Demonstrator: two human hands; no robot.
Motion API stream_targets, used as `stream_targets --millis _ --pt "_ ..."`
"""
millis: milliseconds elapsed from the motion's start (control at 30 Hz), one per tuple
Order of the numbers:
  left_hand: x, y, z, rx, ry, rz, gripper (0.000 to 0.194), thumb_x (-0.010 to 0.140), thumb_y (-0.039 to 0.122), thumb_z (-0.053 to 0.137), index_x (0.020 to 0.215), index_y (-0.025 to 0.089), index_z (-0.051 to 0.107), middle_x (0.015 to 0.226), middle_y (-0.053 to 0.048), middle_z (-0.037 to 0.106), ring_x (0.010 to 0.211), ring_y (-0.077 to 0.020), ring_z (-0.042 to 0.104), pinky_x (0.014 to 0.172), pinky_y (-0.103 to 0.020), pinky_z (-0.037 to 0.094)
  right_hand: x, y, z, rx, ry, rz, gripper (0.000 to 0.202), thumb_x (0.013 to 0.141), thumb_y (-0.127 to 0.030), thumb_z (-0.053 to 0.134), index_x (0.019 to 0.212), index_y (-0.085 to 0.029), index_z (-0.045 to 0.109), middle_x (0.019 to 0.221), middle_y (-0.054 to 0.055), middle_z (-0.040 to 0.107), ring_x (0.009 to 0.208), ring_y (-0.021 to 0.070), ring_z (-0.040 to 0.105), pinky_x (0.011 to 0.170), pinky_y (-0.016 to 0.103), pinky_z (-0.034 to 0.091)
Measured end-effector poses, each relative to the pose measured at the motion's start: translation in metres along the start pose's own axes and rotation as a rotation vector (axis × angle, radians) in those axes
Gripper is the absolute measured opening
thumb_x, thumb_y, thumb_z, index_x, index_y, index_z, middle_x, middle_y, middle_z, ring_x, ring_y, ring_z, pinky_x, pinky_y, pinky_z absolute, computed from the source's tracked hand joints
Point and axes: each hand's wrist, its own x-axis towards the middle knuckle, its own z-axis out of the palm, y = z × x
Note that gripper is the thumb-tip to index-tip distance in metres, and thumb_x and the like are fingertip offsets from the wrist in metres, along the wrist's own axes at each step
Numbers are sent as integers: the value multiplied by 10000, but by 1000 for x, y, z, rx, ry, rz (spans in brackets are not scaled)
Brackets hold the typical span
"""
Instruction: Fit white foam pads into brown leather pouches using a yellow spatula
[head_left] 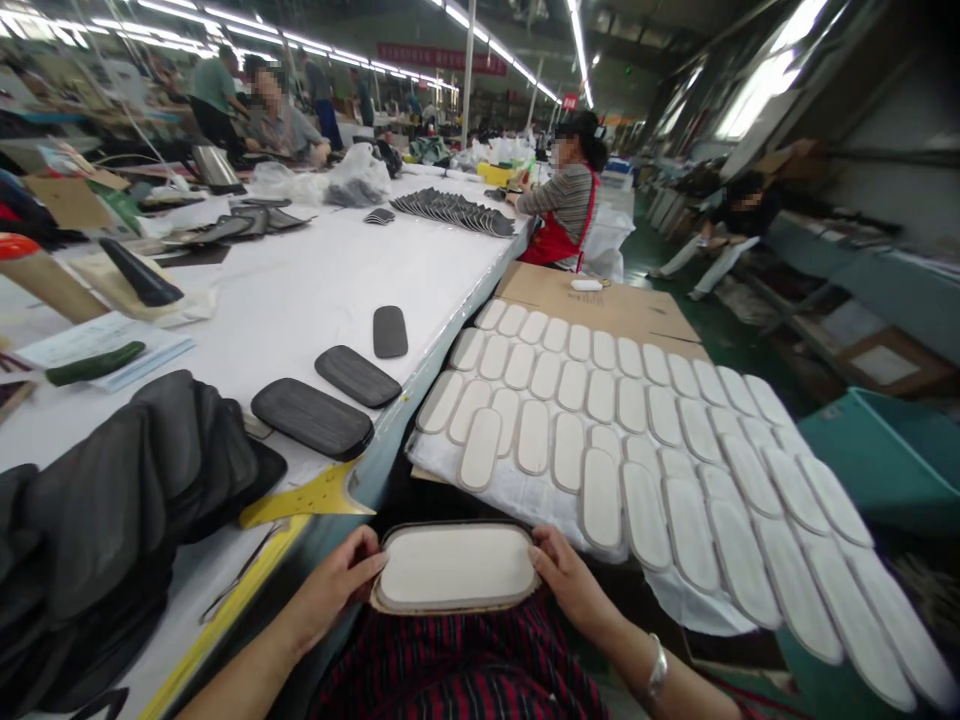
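Note:
Just above my lap, I hold a pale oval panel point(457, 565) with a grey-brown rim level between both hands. My left hand point(341, 580) pinches its left end with thumb and fingers. At the other end, my right hand point(566, 575) grips the edge the same way. To the right, rows of similar white oval panels point(600, 495) lie on a sheet-covered surface, some overlapping. Black oval pieces point(311, 415) rest near the edge of the white table point(300, 290) on my left.
A heap of black pieces point(127, 500) covers the near left, beside a yellow tool point(304, 500). Farther back lie a cucumber-like green object point(95, 363) and a row of dark pieces point(450, 210). A person in a red apron point(566, 215) works there. A teal bin point(885, 450) stands right.

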Motion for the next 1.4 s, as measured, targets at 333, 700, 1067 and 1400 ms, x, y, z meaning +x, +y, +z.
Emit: stream_targets --millis 333,700,1067,1400 --pt "24 20 -7 772 8 269 622 781 426 516 1319 179 328 1355 -144 419 1215 -251 422 985 -401 362 26 -22 -15 -87 -156 -202 418 865 -433 458 1225 -230 518 1265 75 488 1158 223 426 1022 399 276" --pt "66 63 71 1137 -539 444 450 774 305 524 1219 241 537 1228 -45 589 1121 -223 540 972 -336 378 43 -42 -21 -12 -586 -243 439 868 -371 483 1281 -224 483 1307 56 496 1196 215 438 1032 405 286" --pt "47 51 64 1268 -505 609 359 887 273 408 1227 255 521 1293 -60 532 1177 -211 489 991 -376 364 38 -67 -33 -506 -591 -585 436 886 -385 447 1304 -261 458 1323 61 483 1218 229 423 1068 439 196" --pt "30 45 -6 755 -291 213 403 793 340 540 1192 284 557 1243 -8 579 1157 -207 510 1016 -366 347 123 -74 39 -284 -1009 -135 453 837 -565 428 1126 -274 622 1116 9 639 1034 179 572 959 327 373"
